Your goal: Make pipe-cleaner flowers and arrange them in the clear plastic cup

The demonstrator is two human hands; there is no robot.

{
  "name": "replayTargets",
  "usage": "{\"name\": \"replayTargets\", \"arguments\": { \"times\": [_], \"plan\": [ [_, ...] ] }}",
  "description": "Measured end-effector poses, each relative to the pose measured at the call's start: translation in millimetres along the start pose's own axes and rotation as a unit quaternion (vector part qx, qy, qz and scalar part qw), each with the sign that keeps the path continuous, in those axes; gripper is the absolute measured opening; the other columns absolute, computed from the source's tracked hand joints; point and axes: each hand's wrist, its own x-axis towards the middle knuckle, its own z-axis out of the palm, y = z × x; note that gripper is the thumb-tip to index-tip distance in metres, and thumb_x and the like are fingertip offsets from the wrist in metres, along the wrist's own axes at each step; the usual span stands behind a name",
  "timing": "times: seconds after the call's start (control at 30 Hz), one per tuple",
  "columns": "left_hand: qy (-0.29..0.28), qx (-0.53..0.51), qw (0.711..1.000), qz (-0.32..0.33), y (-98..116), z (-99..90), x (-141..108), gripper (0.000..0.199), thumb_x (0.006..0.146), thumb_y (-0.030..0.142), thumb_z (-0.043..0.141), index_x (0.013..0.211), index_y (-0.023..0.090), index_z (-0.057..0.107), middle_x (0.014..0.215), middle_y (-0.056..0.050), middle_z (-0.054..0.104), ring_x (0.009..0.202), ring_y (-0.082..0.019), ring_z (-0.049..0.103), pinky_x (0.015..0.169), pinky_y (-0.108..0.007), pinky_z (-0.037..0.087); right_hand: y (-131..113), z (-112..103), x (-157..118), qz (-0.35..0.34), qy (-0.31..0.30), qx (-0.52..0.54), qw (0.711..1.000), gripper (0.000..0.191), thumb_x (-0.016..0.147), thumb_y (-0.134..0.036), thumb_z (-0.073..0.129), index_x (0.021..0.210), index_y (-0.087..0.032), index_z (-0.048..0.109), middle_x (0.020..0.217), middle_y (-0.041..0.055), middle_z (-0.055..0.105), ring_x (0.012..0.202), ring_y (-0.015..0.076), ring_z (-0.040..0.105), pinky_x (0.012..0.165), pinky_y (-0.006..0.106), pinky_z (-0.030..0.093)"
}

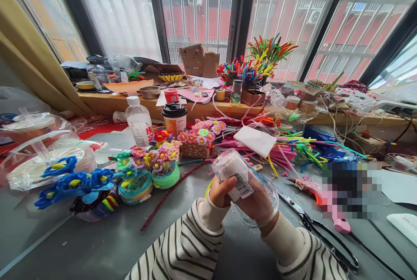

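Observation:
Just above the grey table I hold a clear plastic container point(224, 165) with a white barcode label, tilted over to the left. My left hand point(220, 191) grips its side, thumb pressed beside the label. Through the clear wall shows my right hand point(259, 204), close to the round rim; whether its fingers are inside or behind the wall I cannot tell. Black-handled scissors point(306, 219) lie open to the right. Beyond the container rest a white folded sheet point(256, 140) and a pile of pink pipe cleaners point(276, 158).
To the left stand pots of pipe-cleaner flowers point(165, 171), a blue flower pot point(94, 202), a water bottle point(138, 121) and a lidded paper cup point(175, 119). A pink glue gun point(339, 217) with a cord lies at the right. Pipe-cleaner bunches point(257, 65) crowd the windowsill.

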Motion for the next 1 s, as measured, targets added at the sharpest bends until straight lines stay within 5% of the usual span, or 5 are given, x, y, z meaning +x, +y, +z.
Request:
{"name": "replayTargets", "arguments": {
  "times": [0.17, 0.47, 0.63, 0.77, 1.0],
  "plan": [
    [0.046, -0.059, 0.997, -0.028, -8.1, -5.7, 4.6, 0.048, 0.055, 0.049, 0.063, 0.087, 0.012, 0.062, 0.084, -0.009, 0.064, 0.090, -0.027, 0.057, 0.088, -0.041, 0.038, -9.9, 15.1, 3.8, 0.114, -0.033, 0.351, 0.929, 0.017, 0.063, -0.020, 0.065, 0.080, -0.021, 0.065, 0.076, -0.0024, 0.069, 0.072, 0.0092, 0.063, 0.070, 0.016, 0.051],
    [0.072, -0.046, 0.996, -0.031, -5.1, -0.7, 4.1, 0.035, 0.054, 0.039, 0.068, 0.079, 0.014, 0.064, 0.074, -0.004, 0.065, 0.073, -0.021, 0.059, 0.077, -0.035, 0.043, -10.0, 4.3, 6.7, 0.140, -0.057, 0.381, 0.912, 0.016, 0.067, -0.015, 0.062, 0.082, -0.018, 0.065, 0.081, -0.0007, 0.069, 0.075, 0.0101, 0.063, 0.075, 0.021, 0.050],
    [0.050, -0.081, 0.994, -0.047, -1.5, -3.7, 7.5, 0.034, 0.054, 0.038, 0.072, 0.081, 0.019, 0.065, 0.079, -0.001, 0.067, 0.081, -0.017, 0.060, 0.081, -0.029, 0.042, -12.3, -5.0, 11.6, 0.073, -0.082, 0.272, 0.956, 0.026, 0.067, -0.021, 0.061, 0.093, -0.021, 0.066, 0.092, 0.0007, 0.068, 0.087, 0.0149, 0.062, 0.085, 0.027, 0.047],
    [0.023, -0.121, 0.985, -0.120, 6.1, -6.9, 6.1, 0.027, 0.061, 0.033, 0.068, 0.084, 0.019, 0.066, 0.085, -0.002, 0.068, 0.090, -0.018, 0.059, 0.088, -0.030, 0.040, -9.4, -19.4, 19.0, 0.000, -0.086, 0.039, 0.996, 0.032, 0.070, -0.029, 0.058, 0.101, -0.023, 0.062, 0.105, 0.0047, 0.063, 0.100, 0.0233, 0.056, 0.091, 0.040, 0.041],
    [0.077, -0.100, 0.990, -0.063, -10.0, -15.8, 3.2, 0.041, 0.054, 0.042, 0.072, 0.086, 0.018, 0.064, 0.092, -0.005, 0.066, 0.107, -0.026, 0.051, 0.091, -0.034, 0.039, -5.3, -11.0, 19.1, -0.161, -0.146, -0.259, 0.941, 0.030, 0.069, -0.017, 0.051, 0.097, -0.020, 0.063, 0.113, 0.0084, 0.058, 0.109, 0.0254, 0.048, 0.094, 0.041, 0.034]
  ]
}}
